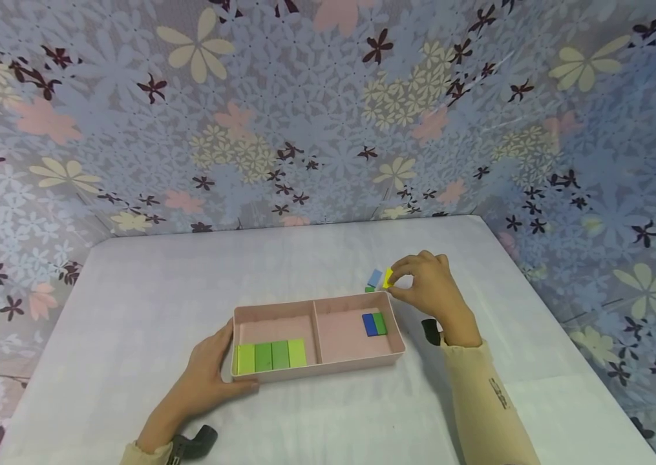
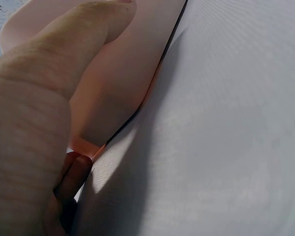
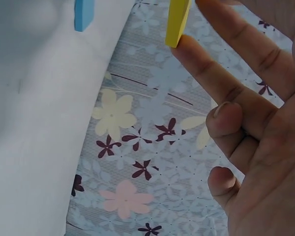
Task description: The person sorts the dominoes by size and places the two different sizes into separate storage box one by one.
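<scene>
A pink two-compartment box [image 1: 339, 369] lies on the table. My left hand [image 1: 202, 376] holds its left end, thumb along the front wall and fingers round the side; the left wrist view shows the thumb on the pink wall. Beyond the box's far right corner, my right hand [image 1: 435, 290] pinches a yellow block [image 3: 178, 22] between thumb and fingertips, the ring and little fingers curled in. Several yellow-green and green blocks [image 1: 264, 357] line the front of the left compartment. In the right compartment, a blue block [image 1: 370, 325] touches a green block [image 1: 380, 323].
Behind the box, left of the right hand, lie a light blue block [image 1: 375, 278] and a partly hidden green block [image 1: 370, 289]. The white table [image 1: 153, 290] meets flowered cloth [image 1: 328, 129] at its back and sides.
</scene>
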`<state>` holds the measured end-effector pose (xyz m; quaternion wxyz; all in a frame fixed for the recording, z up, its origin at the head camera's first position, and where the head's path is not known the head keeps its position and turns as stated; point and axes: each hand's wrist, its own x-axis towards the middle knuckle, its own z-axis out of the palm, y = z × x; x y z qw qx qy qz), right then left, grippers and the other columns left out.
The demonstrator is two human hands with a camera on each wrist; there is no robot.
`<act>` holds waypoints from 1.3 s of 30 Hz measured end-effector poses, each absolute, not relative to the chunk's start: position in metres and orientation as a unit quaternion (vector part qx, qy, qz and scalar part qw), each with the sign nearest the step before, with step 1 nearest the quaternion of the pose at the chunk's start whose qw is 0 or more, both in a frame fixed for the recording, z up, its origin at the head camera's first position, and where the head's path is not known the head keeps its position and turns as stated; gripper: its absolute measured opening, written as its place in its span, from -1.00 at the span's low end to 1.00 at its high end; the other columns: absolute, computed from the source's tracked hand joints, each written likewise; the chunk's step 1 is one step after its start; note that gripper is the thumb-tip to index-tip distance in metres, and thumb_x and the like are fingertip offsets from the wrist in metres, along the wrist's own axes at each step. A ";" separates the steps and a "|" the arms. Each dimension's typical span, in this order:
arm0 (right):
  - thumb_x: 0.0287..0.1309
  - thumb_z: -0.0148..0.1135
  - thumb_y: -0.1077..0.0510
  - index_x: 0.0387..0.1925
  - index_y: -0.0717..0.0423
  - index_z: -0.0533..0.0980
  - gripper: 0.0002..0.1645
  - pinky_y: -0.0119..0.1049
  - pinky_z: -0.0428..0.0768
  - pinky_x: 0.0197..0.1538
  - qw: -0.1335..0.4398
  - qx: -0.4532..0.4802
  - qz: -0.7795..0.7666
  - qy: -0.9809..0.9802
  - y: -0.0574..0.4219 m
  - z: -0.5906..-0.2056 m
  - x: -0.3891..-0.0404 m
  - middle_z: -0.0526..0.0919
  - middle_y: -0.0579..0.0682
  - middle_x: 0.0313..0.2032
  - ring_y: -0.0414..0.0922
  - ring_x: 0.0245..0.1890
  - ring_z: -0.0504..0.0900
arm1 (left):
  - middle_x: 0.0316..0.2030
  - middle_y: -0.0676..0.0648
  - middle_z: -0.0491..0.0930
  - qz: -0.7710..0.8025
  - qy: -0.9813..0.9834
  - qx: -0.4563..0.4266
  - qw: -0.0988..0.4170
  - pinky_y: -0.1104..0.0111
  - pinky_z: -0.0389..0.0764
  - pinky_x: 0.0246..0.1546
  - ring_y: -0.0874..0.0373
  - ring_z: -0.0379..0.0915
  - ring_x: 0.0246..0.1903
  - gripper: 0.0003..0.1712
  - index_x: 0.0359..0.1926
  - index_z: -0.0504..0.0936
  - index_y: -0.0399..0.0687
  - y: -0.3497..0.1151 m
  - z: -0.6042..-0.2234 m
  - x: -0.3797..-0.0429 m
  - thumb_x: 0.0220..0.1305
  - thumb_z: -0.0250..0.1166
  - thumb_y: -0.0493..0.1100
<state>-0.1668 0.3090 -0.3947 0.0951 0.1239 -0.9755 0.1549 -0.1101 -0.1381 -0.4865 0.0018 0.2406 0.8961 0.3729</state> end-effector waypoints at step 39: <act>-0.09 0.64 0.01 -0.58 -0.38 0.65 -0.75 0.10 0.02 0.03 0.072 0.176 0.191 -0.963 0.288 -0.379 -0.157 0.75 -0.14 -0.03 -0.11 -0.17 0.53 | 0.51 -0.18 0.19 0.369 0.899 0.234 0.018 -0.28 0.12 0.38 -0.21 0.14 0.44 0.49 0.63 -0.13 -0.01 -0.139 -0.487 -0.111 -0.12 0.55 0.38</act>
